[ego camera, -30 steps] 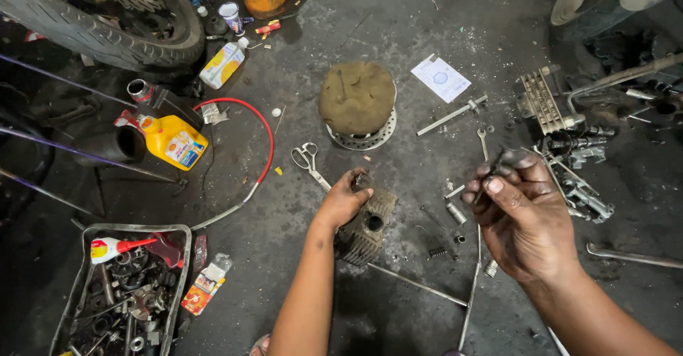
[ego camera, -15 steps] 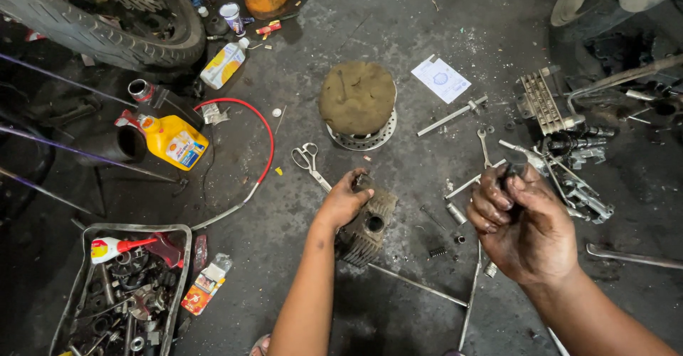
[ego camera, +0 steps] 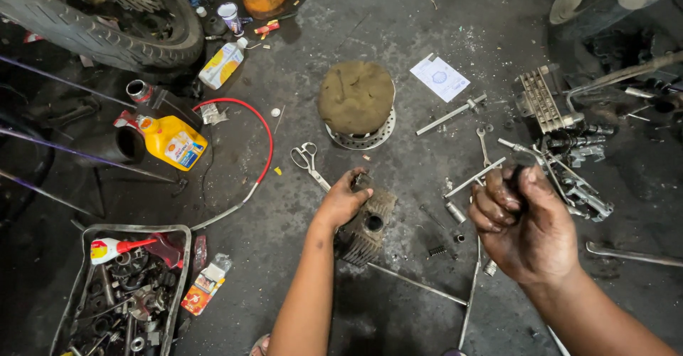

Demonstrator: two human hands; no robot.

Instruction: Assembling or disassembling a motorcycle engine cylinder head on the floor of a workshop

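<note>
- A yellow oil bottle [ego camera: 171, 140] lies well left of the finned engine cylinder [ego camera: 364, 229] on the dark workshop floor.
- The left hand [ego camera: 343, 201] grips the cylinder's upper edge.
- Right of the cylinder, the raised right hand [ego camera: 525, 222] is curled shut, perhaps pinching a small dark part.

Finned cylinder block [ego camera: 366, 231]: dark grey metal, greasy, with thin cooling fins along its sides and one round bore open on the upper face.
Pose: it stands a little tilted on the dirty concrete floor [ego camera: 398, 22], near the middle of the view.
Contact: the left hand [ego camera: 343, 201] lies on its upper left edge.
Small dark part [ego camera: 514, 178]: held in the raised right hand [ego camera: 526, 221], fingers closed around it; its shape cannot be told.
</note>
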